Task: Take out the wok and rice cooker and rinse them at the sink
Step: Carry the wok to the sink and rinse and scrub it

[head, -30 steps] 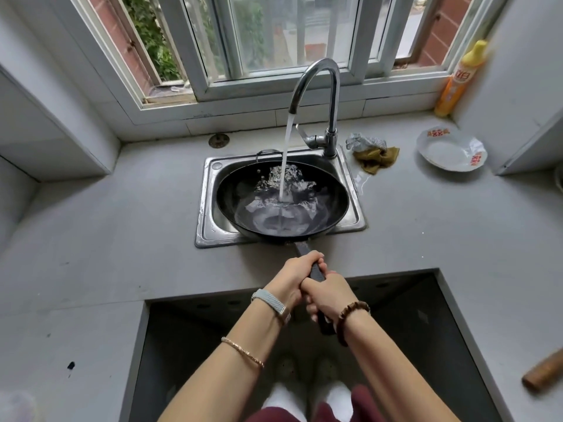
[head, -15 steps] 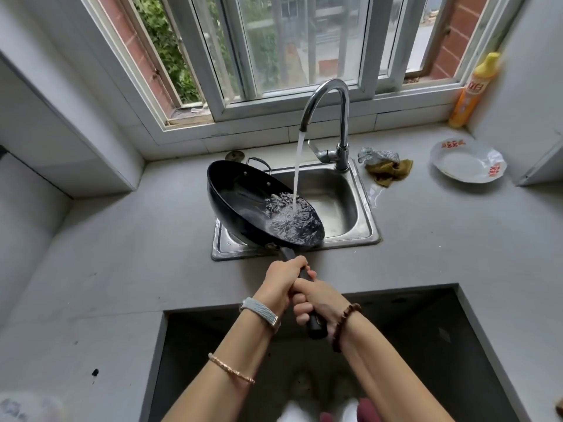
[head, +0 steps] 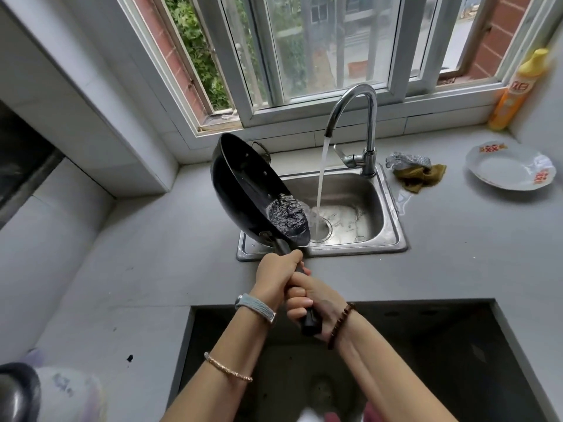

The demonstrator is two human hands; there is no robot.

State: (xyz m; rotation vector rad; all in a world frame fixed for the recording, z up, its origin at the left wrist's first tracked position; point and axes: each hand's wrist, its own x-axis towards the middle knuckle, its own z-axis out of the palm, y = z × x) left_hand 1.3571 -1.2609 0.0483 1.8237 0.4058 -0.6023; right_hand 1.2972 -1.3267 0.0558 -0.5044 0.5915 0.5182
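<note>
Wok (head: 249, 190) tilted over sink (head: 393, 220), rinse water spilling out; left hand (head: 275, 278), right hand (head: 307, 300), fingers clamped on handle; keep lip above sink.

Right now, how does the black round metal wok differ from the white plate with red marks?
The black round metal wok is dark and deep; the white plate with red marks is pale and shallow. The wok is tilted steeply over the steel sink's left edge, its handle gripped by the left hand and right hand; the plate lies flat on the grey counter, untouched. Both are round.
</note>
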